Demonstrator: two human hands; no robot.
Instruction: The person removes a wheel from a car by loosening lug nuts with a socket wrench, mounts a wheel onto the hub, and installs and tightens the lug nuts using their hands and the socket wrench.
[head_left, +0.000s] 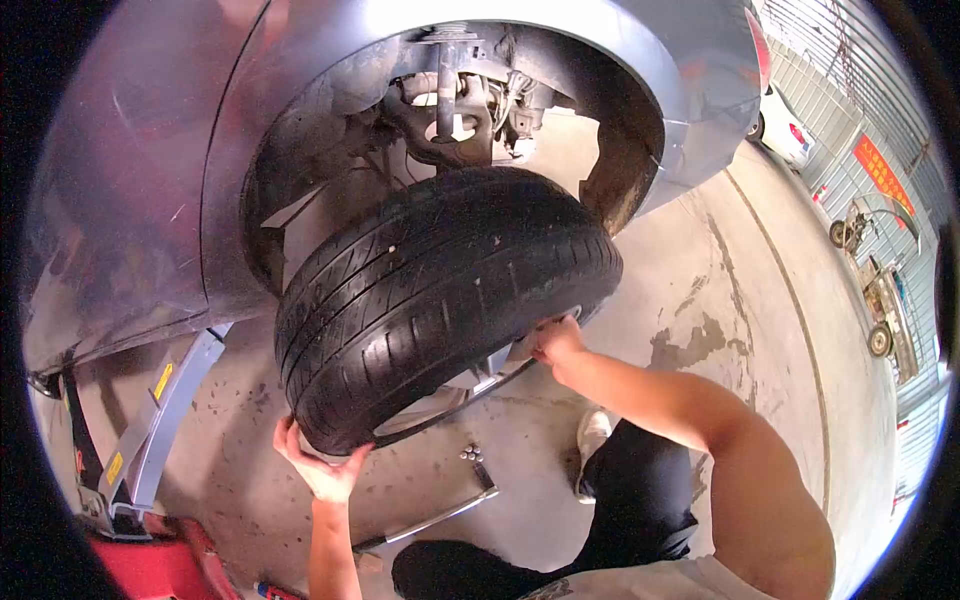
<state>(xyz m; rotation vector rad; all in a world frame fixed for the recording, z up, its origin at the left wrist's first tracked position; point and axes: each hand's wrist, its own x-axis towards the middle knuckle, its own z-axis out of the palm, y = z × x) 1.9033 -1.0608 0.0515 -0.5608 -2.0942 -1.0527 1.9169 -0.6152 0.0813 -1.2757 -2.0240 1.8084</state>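
Note:
A black tire on a silver wheel rim is tilted in front of the car's open wheel well. My left hand cups the tire's lower left edge, thumb at the rim side and fingers around the outside. On the right, my right hand grips the wheel at the rim, its fingers partly hidden inside. Behind the tire, the suspension strut and other parts show in the wheel well.
On the floor below the wheel lie several lug nuts and a long wrench. A grey lift arm and red jack stand at left. A white car and wheeled equipment are at right.

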